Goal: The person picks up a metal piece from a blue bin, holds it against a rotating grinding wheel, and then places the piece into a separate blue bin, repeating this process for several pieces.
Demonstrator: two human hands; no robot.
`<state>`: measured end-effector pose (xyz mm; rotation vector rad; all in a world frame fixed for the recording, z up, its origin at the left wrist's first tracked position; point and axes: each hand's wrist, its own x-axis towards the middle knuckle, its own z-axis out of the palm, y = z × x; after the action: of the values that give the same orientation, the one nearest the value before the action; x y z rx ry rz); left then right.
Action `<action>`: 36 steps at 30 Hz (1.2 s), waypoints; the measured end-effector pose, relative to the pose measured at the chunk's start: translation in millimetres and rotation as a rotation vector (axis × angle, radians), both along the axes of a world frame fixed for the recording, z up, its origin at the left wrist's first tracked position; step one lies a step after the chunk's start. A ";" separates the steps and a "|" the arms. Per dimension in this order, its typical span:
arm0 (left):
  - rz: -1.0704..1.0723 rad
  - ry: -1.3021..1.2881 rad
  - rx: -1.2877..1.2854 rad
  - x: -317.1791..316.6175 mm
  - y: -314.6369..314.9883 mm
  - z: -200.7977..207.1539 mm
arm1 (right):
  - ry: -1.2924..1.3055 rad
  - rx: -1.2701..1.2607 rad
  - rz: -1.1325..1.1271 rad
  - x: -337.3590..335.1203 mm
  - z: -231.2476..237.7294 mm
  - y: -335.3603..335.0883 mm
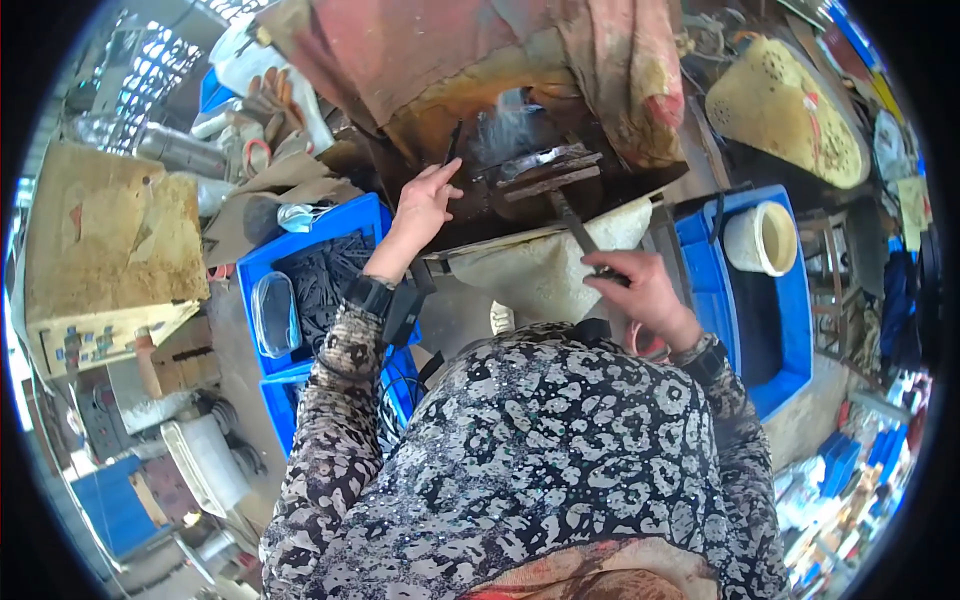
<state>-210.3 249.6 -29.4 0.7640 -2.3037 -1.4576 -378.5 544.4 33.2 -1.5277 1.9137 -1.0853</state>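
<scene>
My left hand reaches toward the dark work surface with its fingers stretched and apart. A thin dark strip rises at its fingertips; whether they touch it is unclear. My right hand is closed around the handle of a dark metal tool. The tool slants up and left to a crosswise metal bar on the work surface. Just beyond the bar lies a shiny silvery piece, and a pale, hazy patch shows behind it.
Stained reddish cloth hangs over the work place. At left, a blue bin holds dark strips and a clear oval container. At right, a blue crate carries a white bucket. A wooden box stands far left.
</scene>
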 end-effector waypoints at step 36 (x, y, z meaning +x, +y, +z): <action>0.116 -0.019 -0.697 -14.4 66.2 12.5 | 0.052 -0.224 -0.544 -108.1 70.8 -227.6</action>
<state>-224.7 315.7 -16.9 0.6721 -2.4795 -0.5202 -486.7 316.8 104.0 -1.1692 2.3869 -1.5402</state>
